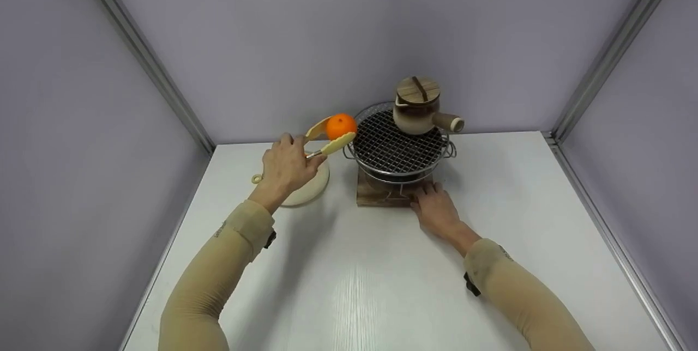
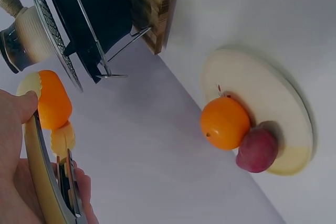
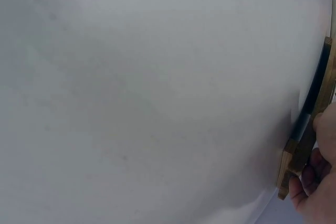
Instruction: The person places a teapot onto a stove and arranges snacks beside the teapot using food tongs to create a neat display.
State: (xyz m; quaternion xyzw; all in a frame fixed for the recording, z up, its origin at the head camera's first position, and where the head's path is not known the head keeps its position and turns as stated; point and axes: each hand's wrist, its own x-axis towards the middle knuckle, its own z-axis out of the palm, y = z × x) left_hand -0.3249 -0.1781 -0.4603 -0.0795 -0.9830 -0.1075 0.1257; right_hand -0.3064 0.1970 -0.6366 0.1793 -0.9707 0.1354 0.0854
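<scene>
head view: gripping the tongs (image 1: 338, 144) in left hand (image 1: 286, 163) to pinch the orange (image 1: 341, 126) near left rim of the grill (image 1: 392, 146), likely sparing fingers, while holding the wooden base (image 1: 373, 197) by right hand (image 1: 436, 212), probably for steadiness.

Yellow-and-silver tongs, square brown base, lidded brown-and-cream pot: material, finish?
Yellow-and-silver tongs: probably shiny metal, silvery sections; scalloped matte yellow tips, silicone or plastic.
Square brown base: likely wood, matte, streaked grain.
Lidded brown-and-cream pot: likely ceramic, glossy dark band over ribbed cream body; lid seems wooden, grain showing.
</scene>
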